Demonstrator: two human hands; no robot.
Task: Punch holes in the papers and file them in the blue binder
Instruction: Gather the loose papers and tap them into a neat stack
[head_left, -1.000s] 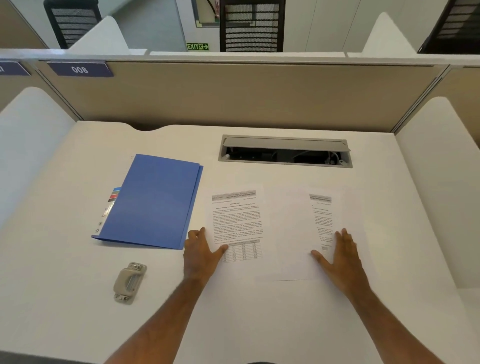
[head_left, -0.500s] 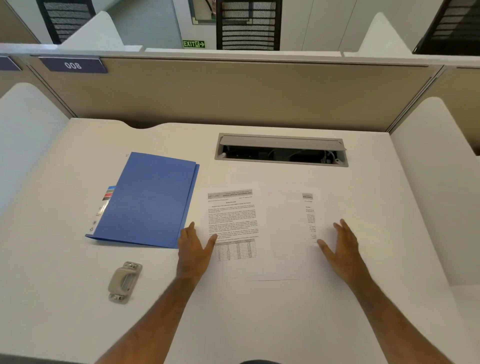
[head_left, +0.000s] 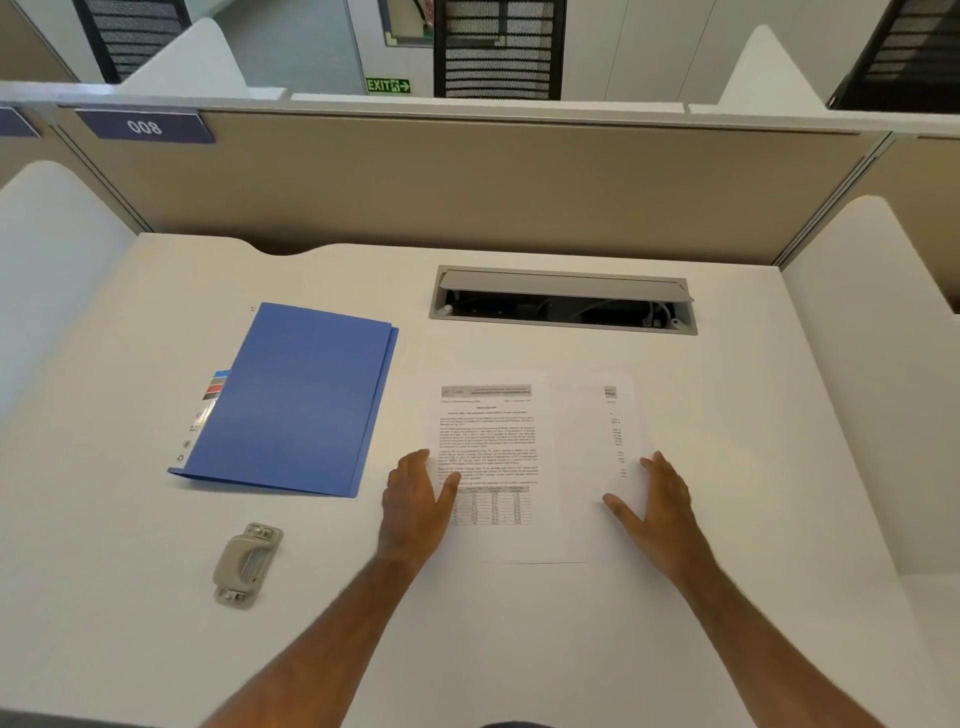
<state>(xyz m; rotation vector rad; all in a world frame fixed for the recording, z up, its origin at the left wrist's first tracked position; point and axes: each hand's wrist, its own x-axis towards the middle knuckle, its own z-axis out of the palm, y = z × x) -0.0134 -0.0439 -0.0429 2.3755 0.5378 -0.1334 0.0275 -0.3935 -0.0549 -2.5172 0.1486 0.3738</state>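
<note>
Two printed papers lie overlapped on the white desk: the top sheet (head_left: 491, 447) with text and a table, and under it a second sheet (head_left: 615, 415) showing only a strip on the right. My left hand (head_left: 415, 499) lies flat at the left edge of the top sheet, thumb on the paper. My right hand (head_left: 657, 501) presses with straight fingers against the right edge of the lower sheet. The closed blue binder (head_left: 296, 397) lies to the left. A beige hole punch (head_left: 247, 564) sits in front of the binder.
An open grey cable tray (head_left: 563, 301) is sunk into the desk behind the papers. Beige partition walls and white side screens close the desk in on three sides.
My right hand has slid the lower sheet leftward under the top one, so less of it shows. My left hand has stayed at the left edge.
</note>
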